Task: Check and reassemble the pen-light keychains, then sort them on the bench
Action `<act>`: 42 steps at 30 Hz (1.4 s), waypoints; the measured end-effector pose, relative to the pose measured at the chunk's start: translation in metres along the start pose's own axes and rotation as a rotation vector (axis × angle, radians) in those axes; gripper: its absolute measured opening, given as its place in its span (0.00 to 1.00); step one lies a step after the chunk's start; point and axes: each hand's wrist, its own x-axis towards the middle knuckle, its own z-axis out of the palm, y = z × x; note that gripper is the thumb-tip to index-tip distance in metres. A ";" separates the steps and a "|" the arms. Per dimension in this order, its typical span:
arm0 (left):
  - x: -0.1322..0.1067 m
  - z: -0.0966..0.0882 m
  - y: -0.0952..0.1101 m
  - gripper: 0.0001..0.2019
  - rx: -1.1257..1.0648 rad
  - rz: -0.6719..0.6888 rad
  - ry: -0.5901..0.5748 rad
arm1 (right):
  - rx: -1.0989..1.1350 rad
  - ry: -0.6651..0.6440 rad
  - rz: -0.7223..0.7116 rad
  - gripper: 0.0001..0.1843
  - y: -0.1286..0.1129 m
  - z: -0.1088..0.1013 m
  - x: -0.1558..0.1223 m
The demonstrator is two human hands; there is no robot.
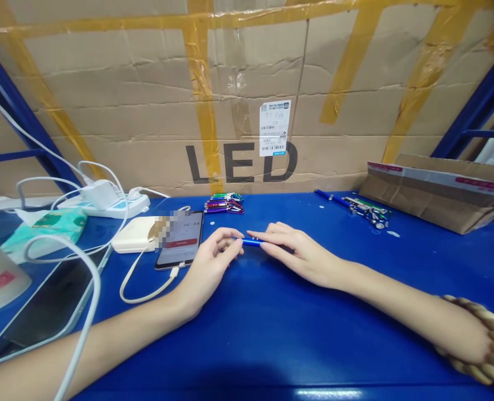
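Blue-painted tabletop [272, 334] fills the lower frame. At the lower right corner, a wooden bead bracelet [480, 345] sits on the right forearm. At the lower left lies a dark-screened slab device [42, 312], with a white cable [88, 301] looping over it.

At centre frame, both hands meet low over the tabletop. The left hand [211, 262] has thumb and forefinger closed narrowly on the left end of a small blue metal tube [252, 241]. The right hand [301, 253] lies long and nearly flat, its fingertips closed on the right end. The tube is level, held between the two hands and just above the surface.

Judgement: the hold is sound. The pinches are best kept at the very ends, with the tube straight and low so that a slip drops it only onto the tabletop.

Left of the hands, a lit black smartphone [180, 239] lies touching a white rounded power bank [136, 234]. Further left are a teal tissue pack [50, 225] and a white power strip [104, 203].

Behind the hands lies a cluster of coloured keyring torches [225, 203]. A second loose lot of torches [363, 209] lies at right, beside a flattened cardboard carton [434, 192].

A taped cardboard wall lettered LED [146, 122] closes the upper frame.
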 end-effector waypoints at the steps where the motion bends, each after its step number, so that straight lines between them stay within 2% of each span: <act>1: 0.000 0.000 0.001 0.06 0.003 -0.001 0.007 | 0.001 0.011 -0.026 0.20 0.000 0.000 0.000; 5: -0.001 0.000 0.003 0.06 0.031 0.020 -0.019 | -0.004 0.066 -0.070 0.18 0.000 -0.001 0.001; 7: -0.002 -0.001 0.002 0.05 0.047 0.036 -0.032 | 0.023 0.036 0.004 0.20 -0.001 0.000 0.002; 10: -0.002 -0.002 0.000 0.05 0.061 0.050 -0.021 | 0.144 -0.088 0.175 0.25 -0.005 0.003 0.003; 12: -0.002 -0.002 -0.002 0.05 0.064 0.051 -0.032 | 0.172 -0.125 0.205 0.25 -0.008 0.005 0.003; 16: -0.002 -0.002 -0.004 0.06 0.073 0.073 -0.058 | 0.028 -0.104 0.166 0.19 -0.017 0.006 0.003; 20: -0.002 -0.001 -0.005 0.05 0.073 0.130 -0.049 | -0.123 -0.059 0.077 0.17 -0.021 0.004 0.003; 22: -0.003 0.000 -0.005 0.05 0.079 0.158 -0.072 | -0.127 -0.031 0.045 0.17 -0.023 0.004 0.004; 24: -0.005 0.001 -0.004 0.05 0.096 0.189 -0.094 | -0.037 -0.034 0.057 0.18 -0.024 0.006 0.004; 29: -0.011 0.002 0.000 0.04 0.145 0.256 -0.075 | 0.459 -0.107 0.193 0.16 -0.029 0.010 0.003; 31: -0.012 0.002 0.000 0.05 0.153 0.267 -0.064 | 0.542 -0.103 0.221 0.15 -0.029 0.011 0.003; 35: -0.011 0.000 0.000 0.04 0.011 0.261 -0.030 | 0.489 -0.095 0.243 0.13 -0.028 0.010 0.002; 38: -0.012 -0.003 -0.001 0.03 -0.122 0.267 -0.015 | 0.462 -0.143 0.256 0.13 -0.028 0.007 0.002; 42: -0.011 -0.005 -0.001 0.06 -0.183 0.217 -0.011 | 0.292 -0.177 0.171 0.14 -0.030 0.005 0.002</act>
